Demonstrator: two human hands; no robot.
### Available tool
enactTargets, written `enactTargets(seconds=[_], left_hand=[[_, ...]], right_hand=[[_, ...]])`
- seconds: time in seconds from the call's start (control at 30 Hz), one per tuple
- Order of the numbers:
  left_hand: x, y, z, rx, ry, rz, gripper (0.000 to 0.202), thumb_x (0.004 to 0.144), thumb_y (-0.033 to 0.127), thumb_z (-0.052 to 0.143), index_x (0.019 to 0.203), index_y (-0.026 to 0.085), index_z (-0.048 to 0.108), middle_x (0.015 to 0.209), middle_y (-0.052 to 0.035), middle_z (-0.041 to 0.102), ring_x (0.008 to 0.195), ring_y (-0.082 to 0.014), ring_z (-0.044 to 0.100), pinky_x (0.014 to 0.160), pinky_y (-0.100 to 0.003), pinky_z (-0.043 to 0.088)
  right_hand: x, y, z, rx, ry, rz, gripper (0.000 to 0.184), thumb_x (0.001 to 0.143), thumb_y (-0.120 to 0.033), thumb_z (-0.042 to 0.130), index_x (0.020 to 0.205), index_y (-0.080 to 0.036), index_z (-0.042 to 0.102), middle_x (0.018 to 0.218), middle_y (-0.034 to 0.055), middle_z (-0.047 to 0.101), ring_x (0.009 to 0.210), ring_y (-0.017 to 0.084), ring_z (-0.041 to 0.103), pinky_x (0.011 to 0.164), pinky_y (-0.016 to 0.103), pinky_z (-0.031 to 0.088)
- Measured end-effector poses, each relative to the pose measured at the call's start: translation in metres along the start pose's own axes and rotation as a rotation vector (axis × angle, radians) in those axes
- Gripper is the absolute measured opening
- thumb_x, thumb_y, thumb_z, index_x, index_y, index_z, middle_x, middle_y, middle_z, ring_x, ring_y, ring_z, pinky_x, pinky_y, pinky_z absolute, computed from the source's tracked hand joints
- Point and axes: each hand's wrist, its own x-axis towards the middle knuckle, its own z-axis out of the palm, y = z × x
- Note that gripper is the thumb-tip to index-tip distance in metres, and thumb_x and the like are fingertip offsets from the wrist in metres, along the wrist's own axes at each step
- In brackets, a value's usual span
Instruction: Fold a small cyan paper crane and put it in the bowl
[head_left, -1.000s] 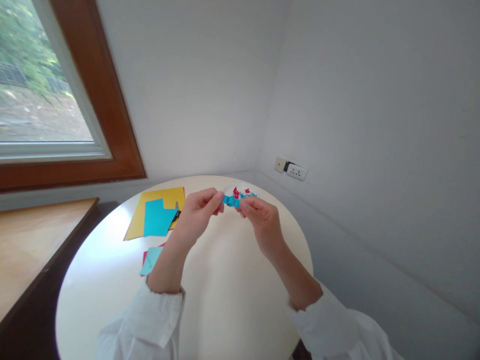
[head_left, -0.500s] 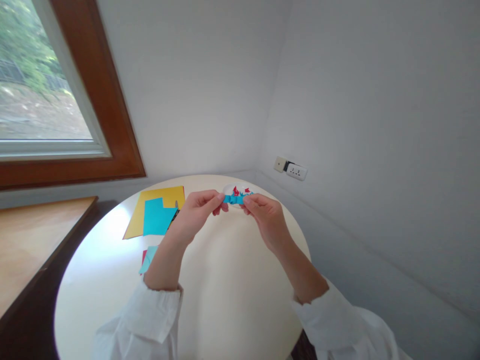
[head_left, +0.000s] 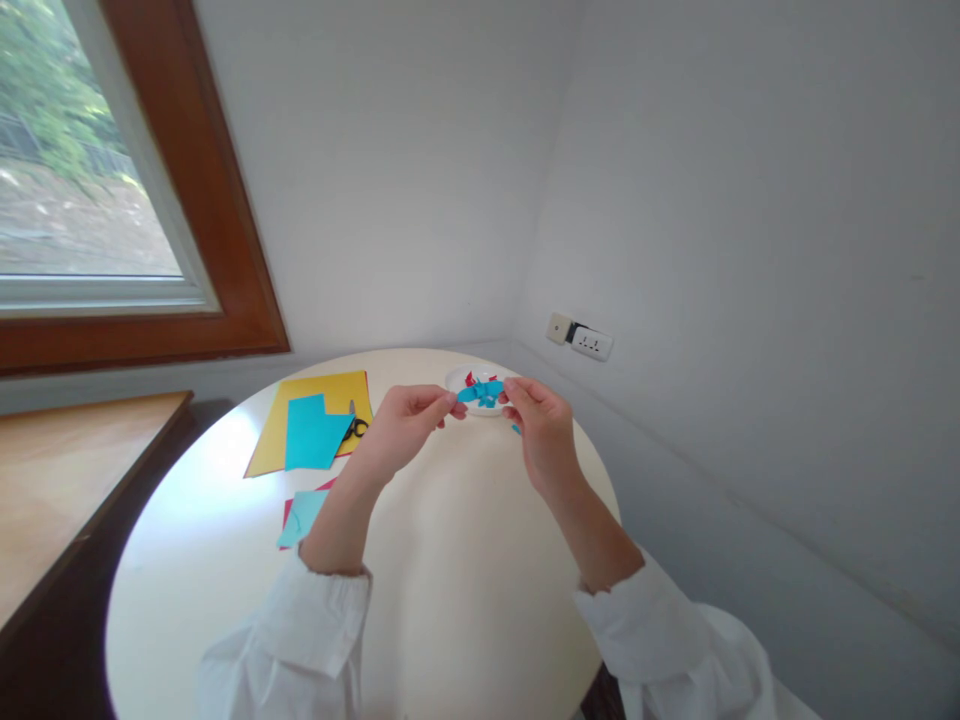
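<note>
Between my two hands stretches a small blue paper piece [head_left: 471, 393], its middle uneven. My left hand [head_left: 409, 420] pinches the left end between thumb and fingertips. At the other end, the thumb and fingers of my right hand [head_left: 541, 425] are closed on it. Just behind the piece is a white plate [head_left: 454, 378] holding small red and blue paper scraps, which blend with the held piece, so its exact outline is hard to tell. A small blue scrap [head_left: 516, 429] shows by my right fingers.
Left on the round table [head_left: 457, 580] lie a yellow sheet [head_left: 270, 440], a notched blue sheet [head_left: 307, 440] and black-handled scissors [head_left: 359, 428]. Nearer me are light blue paper [head_left: 301, 515] and red paper [head_left: 288, 508]. White walls with a socket [head_left: 592, 343] stand behind the table.
Both hands have shifted slightly right, the right one more, and are a little farther apart. The blue paper piece now spans a wider gap. More of the scissors shows.
</note>
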Motion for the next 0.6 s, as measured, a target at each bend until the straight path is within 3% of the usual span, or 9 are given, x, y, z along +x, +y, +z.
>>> enactTargets(seconds=[0.2, 0.37, 0.5, 0.6], left_hand=[[0.002, -0.006, -0.008, -0.030, -0.044, -0.032, 0.024, 0.071, 0.036, 0.055, 0.062, 0.016, 0.065, 0.067, -0.0046, 0.066, 0.064, -0.0150, 0.057, 0.063, -0.028, 0.046], [0.001, -0.010, -0.012, -0.192, 0.006, -0.102, 0.034, 0.070, 0.045, 0.060, 0.087, 0.016, 0.063, 0.076, -0.0066, 0.067, 0.073, -0.0171, 0.062, 0.070, -0.031, 0.051], [0.000, -0.008, -0.012, -0.244, -0.075, -0.141, 0.047, 0.067, 0.046, 0.065, 0.103, 0.016, 0.060, 0.079, -0.0083, 0.069, 0.078, -0.0196, 0.064, 0.073, -0.035, 0.051], [0.000, -0.007, -0.011, -0.225, -0.130, -0.124, 0.043, 0.067, 0.041, 0.067, 0.102, 0.017, 0.060, 0.073, -0.0060, 0.069, 0.074, -0.0190, 0.065, 0.074, -0.035, 0.051]], right_hand=[[0.000, -0.004, 0.000, -0.060, -0.055, -0.024, 0.022, 0.068, -0.038, 0.061, 0.066, -0.017, 0.063, 0.062, -0.0004, 0.057, 0.058, 0.011, 0.048, 0.057, 0.025, 0.038], [0.000, -0.010, 0.000, -0.167, -0.118, -0.056, 0.020, 0.068, -0.036, 0.061, 0.065, -0.016, 0.062, 0.064, 0.0004, 0.059, 0.059, 0.012, 0.050, 0.057, 0.025, 0.039], [0.000, -0.011, 0.000, -0.227, -0.185, -0.112, 0.020, 0.069, -0.035, 0.060, 0.064, -0.016, 0.062, 0.062, 0.0005, 0.060, 0.060, 0.012, 0.051, 0.058, 0.026, 0.041], [0.000, -0.012, 0.001, -0.259, -0.207, -0.156, 0.019, 0.069, -0.034, 0.060, 0.064, -0.017, 0.062, 0.062, 0.0005, 0.060, 0.060, 0.013, 0.052, 0.058, 0.026, 0.041]])
